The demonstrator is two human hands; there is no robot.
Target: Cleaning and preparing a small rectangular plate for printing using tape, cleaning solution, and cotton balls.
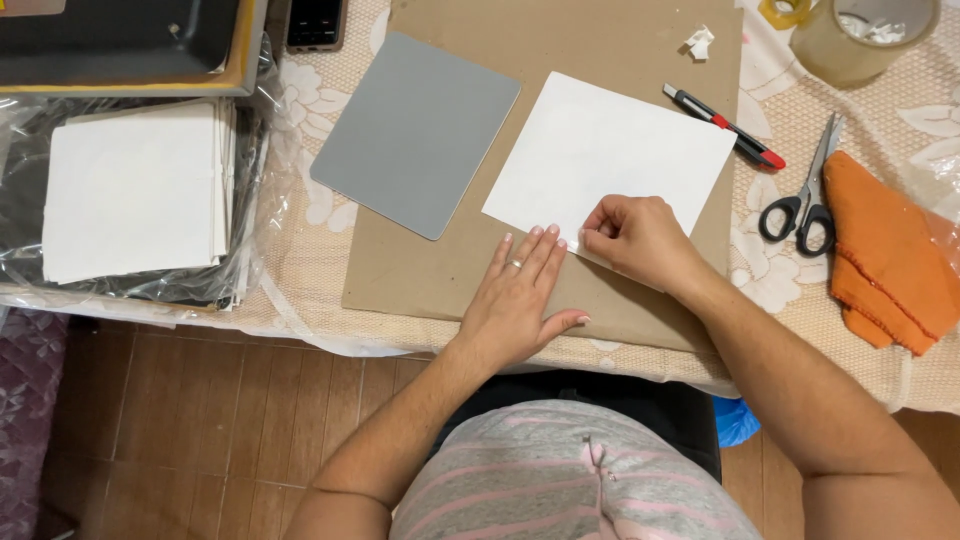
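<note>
A white square sheet lies tilted on a brown cardboard board. My left hand rests flat on the cardboard, its fingertips touching the sheet's near edge; a ring sits on one finger. My right hand pinches the near edge of the white sheet between thumb and fingers. A grey rounded-corner panel lies left of the sheet, partly on the cardboard.
A red-and-black utility knife, black-handled scissors, an orange cloth and tape rolls lie to the right. A stack of white sheets in plastic wrap sits at left under a dark tray. A phone lies at the back.
</note>
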